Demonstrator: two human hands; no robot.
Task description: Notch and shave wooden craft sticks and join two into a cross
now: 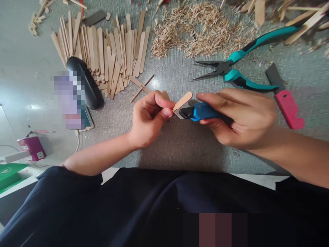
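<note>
Pinched in the fingertips of my left hand [151, 116] is a wooden craft stick [183, 100], its rounded end pointing up and to the right. My right hand [239, 115] is closed around a blue utility knife [203, 111]. The knife's short metal blade [179, 113] sticks out to the left and meets the stick close to my left fingertips. My left fingers cover the stick's lower end. Beyond my left hand, two crossed sticks [142, 87] lie on the grey table [177, 151].
A large pile of craft sticks [102, 51] spreads at the back left, beside a black case [86, 82] and a phone [70, 103]. Wood shavings [203, 27] lie at the back. Teal-handled needle-nose pliers [228, 68] rest open, near a pink-handled cutter [288, 106].
</note>
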